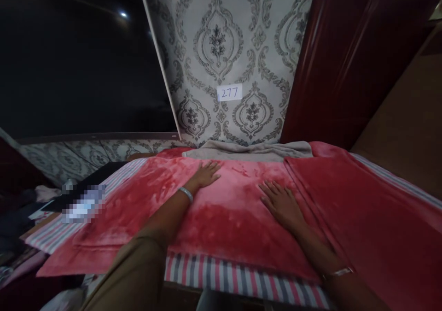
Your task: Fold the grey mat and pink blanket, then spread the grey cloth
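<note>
A plush red and pink blanket lies spread in layers over a table. My left hand rests flat on its far middle part, fingers apart and pointing right. Further right, my right hand also lies palm down on the blanket, fingers spread, close to a folded edge. That fold forms a thicker red section on the right side. Neither hand grips anything. Along the far edge sits a crumpled grey cloth, beyond both hands.
A striped cloth shows under the blanket at the front and sides. Behind stand a patterned wall with a paper label reading 277, a large dark screen at left and a glossy dark red panel at right. Assorted items lie at lower left.
</note>
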`<state>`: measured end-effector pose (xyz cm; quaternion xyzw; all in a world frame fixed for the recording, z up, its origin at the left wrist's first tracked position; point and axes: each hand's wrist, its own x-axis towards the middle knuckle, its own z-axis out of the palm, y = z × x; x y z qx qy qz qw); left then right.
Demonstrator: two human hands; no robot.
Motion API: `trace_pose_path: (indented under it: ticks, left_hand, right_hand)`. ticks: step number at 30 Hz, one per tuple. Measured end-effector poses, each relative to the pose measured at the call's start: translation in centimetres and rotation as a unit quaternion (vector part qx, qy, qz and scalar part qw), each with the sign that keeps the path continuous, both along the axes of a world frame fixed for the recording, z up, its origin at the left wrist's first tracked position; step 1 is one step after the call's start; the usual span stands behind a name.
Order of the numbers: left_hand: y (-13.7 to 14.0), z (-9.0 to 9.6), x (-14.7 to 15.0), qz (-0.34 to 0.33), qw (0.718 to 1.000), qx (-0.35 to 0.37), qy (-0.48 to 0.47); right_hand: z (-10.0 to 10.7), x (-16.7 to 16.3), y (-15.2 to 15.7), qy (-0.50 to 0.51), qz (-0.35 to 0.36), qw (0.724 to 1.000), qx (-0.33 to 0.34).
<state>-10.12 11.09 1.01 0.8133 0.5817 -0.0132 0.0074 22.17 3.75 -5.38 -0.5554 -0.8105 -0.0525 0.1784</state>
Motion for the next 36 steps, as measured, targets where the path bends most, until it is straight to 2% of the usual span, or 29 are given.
trace_pose_path:
  ticks: [3,5,11,16,21,24,27,30,34,36]
  left_hand:
    - [2.1,0.0,-2.8,0.070,0.997,0.020,-0.011]
    - [3.0,-0.3,-3.7,0.094,0.995,0.022,-0.022]
    - [3.6,-0.5,-3.7,0.102,0.994,0.011,-0.023]
    - [1.5,0.5,-3.9,0.117,0.993,0.027,-0.017]
    - [-1.9,0.3,-7.0,0.139,0.990,0.027,-0.017]
    - [-2.8,-0.1,-8.6,0.152,0.988,0.027,-0.019]
    - [-3.3,0.1,-9.9,0.182,0.982,0.056,-0.022]
    - [-4.9,0.8,-12.5,0.271,0.958,0.096,-0.022]
    - [-9.8,1.9,-18.1,0.434,0.894,0.114,-0.015]
    - [-12.3,2.2,-20.5,0.487,0.868,0.102,-0.018]
  right_hand:
    - [-0.4,0.1,0.2,0.007,0.006,1.000,0.009]
    - [-0.5,0.1,0.3,0.012,0.007,1.000,0.011]
    - [-0.2,0.0,0.2,0.001,0.005,1.000,0.008]
    - [-0.5,0.1,0.2,-0.005,0.005,1.000,0.010]
    - [-1.4,0.3,0.6,-0.001,0.012,1.000,0.027]
    - [-1.9,0.4,0.8,0.003,0.010,0.999,0.034]
    - [-2.2,0.5,1.0,0.002,0.011,0.999,0.043]
    - [-2.6,0.7,1.2,0.004,0.016,0.999,0.050]
    - [-3.5,1.1,1.6,0.015,0.026,0.997,0.065]
    - [-3.9,1.2,1.9,0.023,0.030,0.996,0.076]
